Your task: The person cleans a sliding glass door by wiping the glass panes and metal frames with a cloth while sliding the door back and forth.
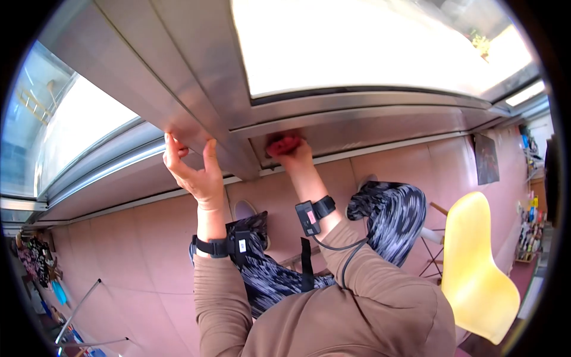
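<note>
My right hand [300, 158] is closed around a crumpled red cloth [284, 146] and presses it to the lower metal panel [369, 134] of a glazed door, near the panel's left end. My left hand [201, 181] is raised against the upright metal frame [178, 98] to the left. Its thumb and forefinger are spread apart, with the tips at the metal, and the other fingers are partly hidden. I see nothing held in it. Dark straps with small devices circle both forearms, and a cable runs from the right one.
A yellow chair [476, 262] stands close on my right. A dark flat board [486, 159] leans by the wall beyond it. Pink tiles [143, 256] cover the floor, with a thin metal rack [80, 306] at lower left. Crowded shelves [531, 229] line the far right.
</note>
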Action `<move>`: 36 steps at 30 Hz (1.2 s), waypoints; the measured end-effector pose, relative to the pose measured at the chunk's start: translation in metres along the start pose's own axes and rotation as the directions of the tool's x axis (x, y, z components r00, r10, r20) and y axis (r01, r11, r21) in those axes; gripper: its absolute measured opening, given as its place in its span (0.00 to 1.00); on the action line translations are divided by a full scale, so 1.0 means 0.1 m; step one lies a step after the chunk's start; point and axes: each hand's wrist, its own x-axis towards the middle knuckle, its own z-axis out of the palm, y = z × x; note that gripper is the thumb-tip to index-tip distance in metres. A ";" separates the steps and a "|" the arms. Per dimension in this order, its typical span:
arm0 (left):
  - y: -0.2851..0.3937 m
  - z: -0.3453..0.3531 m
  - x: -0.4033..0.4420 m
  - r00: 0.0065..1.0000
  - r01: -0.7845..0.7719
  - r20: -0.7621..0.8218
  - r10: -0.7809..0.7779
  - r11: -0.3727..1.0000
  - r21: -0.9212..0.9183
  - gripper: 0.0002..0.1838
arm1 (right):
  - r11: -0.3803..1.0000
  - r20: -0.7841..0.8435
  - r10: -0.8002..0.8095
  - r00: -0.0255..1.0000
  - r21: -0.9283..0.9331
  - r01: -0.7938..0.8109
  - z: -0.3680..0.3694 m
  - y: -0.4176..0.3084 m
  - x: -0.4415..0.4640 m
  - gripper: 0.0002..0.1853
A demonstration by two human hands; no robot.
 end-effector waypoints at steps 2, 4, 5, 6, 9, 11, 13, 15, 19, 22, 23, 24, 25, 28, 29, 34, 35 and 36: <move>-0.02 0.01 0.00 0.999 0.037 -0.024 -0.037 0.999 0.007 0.39 | 0.970 0.132 0.130 0.983 0.187 -0.153 0.90 -0.09 -0.44 0.16; -0.04 0.01 0.00 0.999 0.004 -0.035 -0.004 1.000 -0.013 0.40 | 0.993 -0.149 0.030 0.988 0.114 -0.013 1.69 -0.08 -0.84 0.14; -0.02 0.00 0.01 0.999 0.001 -0.039 0.000 0.999 0.037 0.41 | 0.992 -0.142 0.025 0.990 0.130 -0.007 1.68 -0.09 -0.90 0.14; -0.02 0.01 0.02 0.999 -0.002 -0.046 0.006 0.997 0.083 0.42 | 0.974 0.002 0.089 0.996 0.209 -0.087 1.66 -0.12 -0.93 0.13; 0.03 -0.02 0.05 0.993 0.111 0.018 -0.113 0.992 0.060 0.42 | 0.980 0.193 0.072 0.979 0.167 -0.105 1.63 -0.18 -1.03 0.12; 0.14 -0.10 0.05 0.986 0.144 0.072 -0.148 0.988 0.057 0.42 | 0.978 0.605 0.048 0.795 0.134 -0.161 1.55 -0.20 -1.04 0.12; 0.30 -0.22 0.07 0.965 0.238 0.101 -0.241 0.971 0.034 0.42 | 0.967 0.286 0.041 0.957 0.229 -0.110 1.50 -0.17 -0.98 0.11; 0.73 -0.37 0.13 0.963 0.245 0.134 -0.233 0.966 -0.081 0.41 | 0.970 0.014 0.018 1.000 0.243 -0.021 1.51 -0.15 -0.98 0.11; 1.65 -0.45 0.21 0.962 0.173 0.266 -0.060 0.889 -0.424 0.35 | 0.950 0.082 -0.086 0.993 0.307 0.057 1.62 -0.26 -1.01 0.10; 2.03 -0.34 0.29 0.952 -0.005 0.235 0.196 0.778 -0.628 0.37 | 0.942 0.172 -0.164 0.971 0.319 0.102 1.54 -0.40 -0.94 0.11; 2.09 -0.23 0.33 0.956 -0.062 0.178 0.231 0.758 -0.649 0.37 | 0.922 0.189 -0.144 0.971 0.381 0.062 1.37 -0.41 -0.80 0.12; 2.12 -0.13 0.37 0.955 -0.051 0.192 0.227 0.760 -0.648 0.37 | 0.897 0.208 -0.120 0.971 0.443 0.016 1.38 -0.43 -0.78 0.13; 2.13 -0.03 0.43 0.970 -0.087 0.099 0.220 0.700 -0.709 0.36 | 0.917 -0.030 -0.050 0.998 0.395 0.058 1.41 -0.44 -0.75 0.13; 2.21 0.18 0.72 0.989 -0.141 -0.072 0.127 0.696 -0.704 0.34 | 0.911 -0.149 0.030 0.988 0.411 0.035 1.06 -0.43 -0.55 0.14; 2.20 0.23 0.80 0.985 -0.158 -0.161 0.069 0.747 -0.646 0.33 | 0.937 -0.157 0.012 0.988 0.347 0.044 0.86 -0.40 -0.46 0.15; 2.00 0.35 0.94 0.976 -0.141 -0.216 -0.004 0.745 -0.652 0.25 | 0.967 -0.014 -0.183 0.983 0.179 0.182 1.21 -0.34 -0.81 0.13; 1.94 0.36 0.94 0.974 -0.132 -0.225 -0.023 0.750 -0.649 0.25 | 0.976 0.099 -0.216 0.971 0.042 0.212 1.38 -0.32 -0.95 0.11; 1.86 0.40 0.95 0.971 -0.119 -0.232 -0.047 0.751 -0.649 0.25 | 0.962 0.212 -0.233 0.949 -0.094 0.257 1.53 -0.29 -1.04 0.10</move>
